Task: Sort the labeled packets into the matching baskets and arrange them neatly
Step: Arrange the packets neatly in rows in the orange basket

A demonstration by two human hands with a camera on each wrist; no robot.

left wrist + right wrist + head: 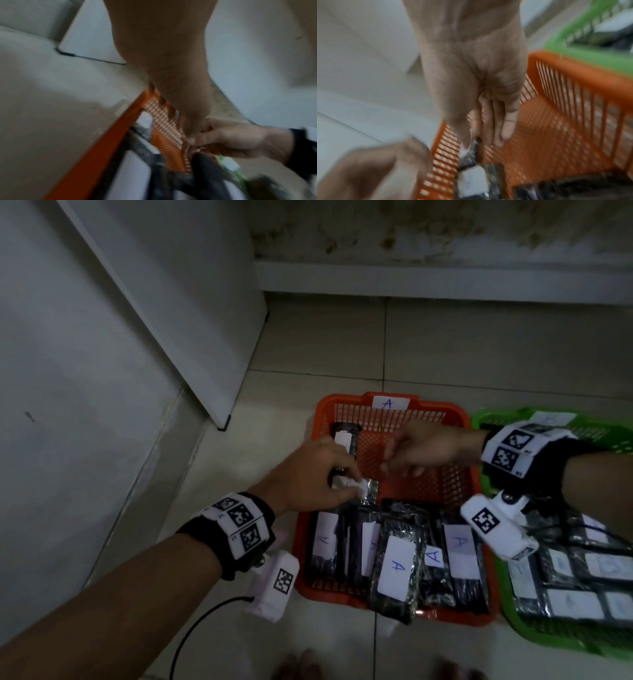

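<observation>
On the pale tiled floor (479,347) sit two slatted plastic baskets side by side, touching: an orange plastic basket (346,412) with a white paper tag marked "A" (390,402) on its far rim, and just to its right a green plastic basket (507,583), partly cut off by the frame edge. Across the near half of the orange basket lie dark shiny packets with white labels marked "A" (397,566), side by side and overlapping; the far right part of its mesh bottom is bare. One more dark packet (346,436) leans at the far left wall of the basket. The green basket holds a layer of similar dark packets with white labels (575,601), their letters too blurred to read.

Over the left side of the orange basket, the left hand (315,474) reaches down with its fingers curled onto a white-labelled dark packet (368,491), gripping its edge. The right hand (424,446) hovers above the middle of the same basket, close to the left hand; its fingers hang loosely bent, and whether they hold anything cannot be told, as motion blur smears both wrist views. The right forearm crosses over the green basket and hides part of its contents. Both wrists wear black bands with white marker blocks (239,518).

To the far left stands a white panel with a dark foot (224,424) against a grey wall (68,371).
</observation>
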